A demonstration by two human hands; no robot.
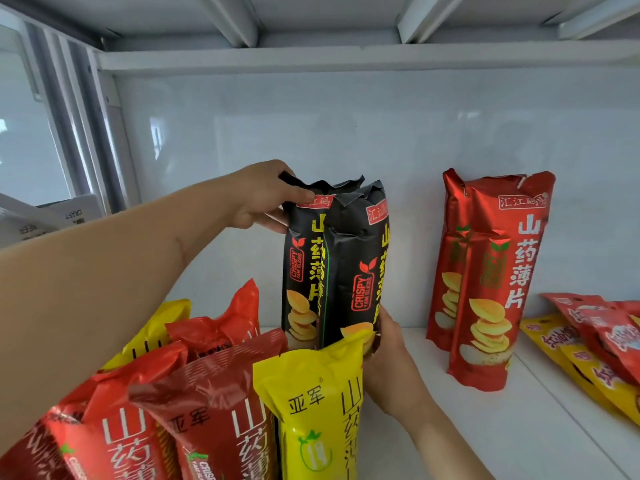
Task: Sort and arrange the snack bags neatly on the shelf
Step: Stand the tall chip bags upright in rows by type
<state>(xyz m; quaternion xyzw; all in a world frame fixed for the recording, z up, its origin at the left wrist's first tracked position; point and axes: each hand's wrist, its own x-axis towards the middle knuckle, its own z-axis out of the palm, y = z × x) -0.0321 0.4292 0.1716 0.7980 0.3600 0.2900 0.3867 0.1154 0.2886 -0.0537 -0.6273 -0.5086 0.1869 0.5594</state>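
Observation:
Two tall black snack bags (346, 265) stand upright side by side near the back of the white shelf (540, 420). My left hand (266, 199) pinches the crimped top of the left black bag, thumb on its front. My right hand (388, 355) holds the lower right edge of the right black bag. Two red snack bags (491, 282) stand upright against the back wall to the right. In front, a yellow bag (318, 407) and several red bags (207, 410) stand packed together at lower left.
Flat red and yellow small packets (602, 344) lie in an overlapping pile at the far right. The white back wall (311, 126) and an upper shelf (346, 22) close the space. Grey uprights and white boxes (52, 216) sit at the left.

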